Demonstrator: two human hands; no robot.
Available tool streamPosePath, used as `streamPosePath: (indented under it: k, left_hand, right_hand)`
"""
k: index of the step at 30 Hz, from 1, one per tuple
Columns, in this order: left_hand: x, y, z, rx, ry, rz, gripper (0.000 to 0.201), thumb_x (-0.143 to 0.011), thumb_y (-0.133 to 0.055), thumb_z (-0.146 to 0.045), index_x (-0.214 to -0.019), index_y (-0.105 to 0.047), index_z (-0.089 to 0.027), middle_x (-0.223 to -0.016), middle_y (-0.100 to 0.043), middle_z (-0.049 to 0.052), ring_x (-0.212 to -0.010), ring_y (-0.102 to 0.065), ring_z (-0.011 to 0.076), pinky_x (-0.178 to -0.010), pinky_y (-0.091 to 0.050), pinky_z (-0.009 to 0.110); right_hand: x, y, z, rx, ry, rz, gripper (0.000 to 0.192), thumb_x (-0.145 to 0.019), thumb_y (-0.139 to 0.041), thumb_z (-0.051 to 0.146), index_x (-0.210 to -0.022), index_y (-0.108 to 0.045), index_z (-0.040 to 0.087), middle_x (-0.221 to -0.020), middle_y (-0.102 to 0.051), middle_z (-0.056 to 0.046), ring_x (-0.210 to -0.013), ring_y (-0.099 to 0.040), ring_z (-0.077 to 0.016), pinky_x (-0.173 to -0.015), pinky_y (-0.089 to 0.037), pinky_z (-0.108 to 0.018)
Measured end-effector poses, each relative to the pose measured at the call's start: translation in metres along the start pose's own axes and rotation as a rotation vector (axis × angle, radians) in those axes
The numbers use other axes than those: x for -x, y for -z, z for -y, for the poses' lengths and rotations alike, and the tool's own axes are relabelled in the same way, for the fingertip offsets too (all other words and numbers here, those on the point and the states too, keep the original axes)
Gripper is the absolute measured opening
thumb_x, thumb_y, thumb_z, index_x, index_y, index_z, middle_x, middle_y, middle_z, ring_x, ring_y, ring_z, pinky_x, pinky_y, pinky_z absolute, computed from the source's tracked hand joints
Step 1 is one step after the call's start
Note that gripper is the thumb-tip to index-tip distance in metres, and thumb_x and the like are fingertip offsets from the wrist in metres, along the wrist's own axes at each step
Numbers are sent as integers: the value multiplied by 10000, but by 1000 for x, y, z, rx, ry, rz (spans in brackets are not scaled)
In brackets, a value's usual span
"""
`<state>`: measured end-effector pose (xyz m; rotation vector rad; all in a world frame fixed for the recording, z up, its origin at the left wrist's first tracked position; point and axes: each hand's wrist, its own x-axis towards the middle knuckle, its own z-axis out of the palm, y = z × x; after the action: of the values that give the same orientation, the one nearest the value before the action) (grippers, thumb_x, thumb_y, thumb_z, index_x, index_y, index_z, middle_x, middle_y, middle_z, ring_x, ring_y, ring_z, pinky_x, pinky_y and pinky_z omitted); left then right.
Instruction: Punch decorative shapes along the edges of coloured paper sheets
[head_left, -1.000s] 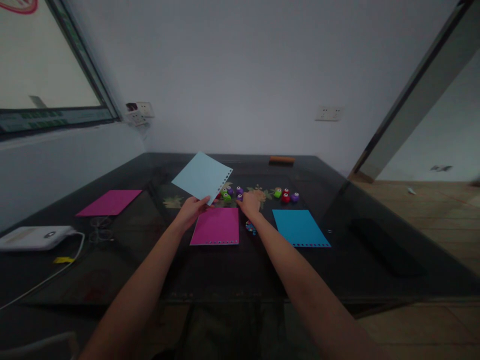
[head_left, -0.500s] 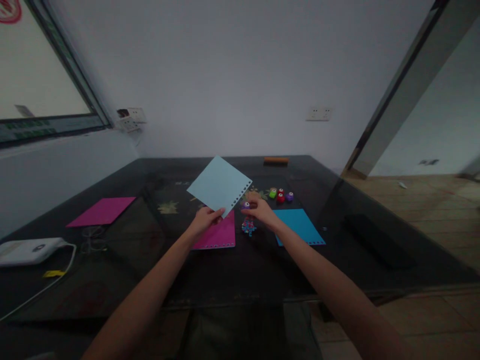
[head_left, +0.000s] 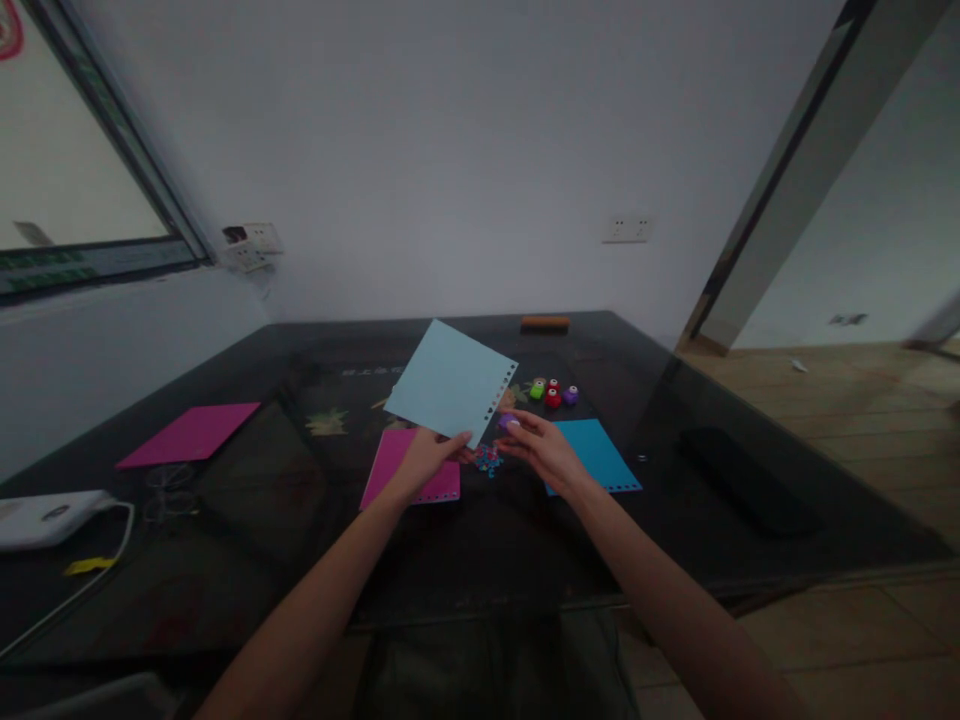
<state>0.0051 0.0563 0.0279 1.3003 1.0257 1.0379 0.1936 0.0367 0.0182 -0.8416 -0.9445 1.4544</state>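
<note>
On the table [head_left: 525, 560], a pink sheet [head_left: 385, 462] lay partly behind the left hand [head_left: 431, 458], and a blue sheet [head_left: 601, 452] partly behind the right hand [head_left: 546, 450]. Between them were tiny coloured pieces [head_left: 489, 462]. The left hand pinched the lower corner of a pale sheet [head_left: 450, 382], tilted above the table. The right hand held a purple toy [head_left: 508, 422] in its fingers, near this sheet's holed edge. Farther, four toys [head_left: 553, 397] stood together; beyond lay a brown bar [head_left: 545, 323].

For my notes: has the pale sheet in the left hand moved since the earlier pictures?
Yes. Judged against the blue sheet lying flat, the pale sheet has moved to the right, nearer to it.
</note>
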Motion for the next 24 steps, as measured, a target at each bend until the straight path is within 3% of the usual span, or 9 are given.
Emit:
streamPosePath:
  k: [5, 18, 24]
  left_hand:
    - [1, 6, -2, -114, -49, -1, 116, -680, -687, -264, -678, -629, -163, -550, -652, 52, -516, -606, 201, -562, -484, 310]
    - [2, 3, -4, -146, -47, 49, 108, -667, -697, -244, -690, -629, -164, -537, -651, 40, -472, -586, 185, -509, -468, 290]
    - [1, 3, -4, -166, -46, 41, 49, -698, -662, -195, -670, -639, -163, -539, -650, 38, -494, -597, 196, -540, -464, 303]
  right_hand:
    - [3, -1, -2, 12, 25, 31, 377, -650, -743, 287, -998, -628, 200, -937, -655, -47, -705, -666, -156, -718, -556, -305]
    - [7, -15, -10, -5, -27, -52, 349, -567, -786, 258, -870, -631, 180, -815, -655, -21, -622, -647, -131, -580, -545, -244]
    - [7, -14, -10, -26, -8, -30, 336, -583, -776, 273, -873, -635, 177, -825, -653, -25, -622, -648, -129, -579, -547, -243]
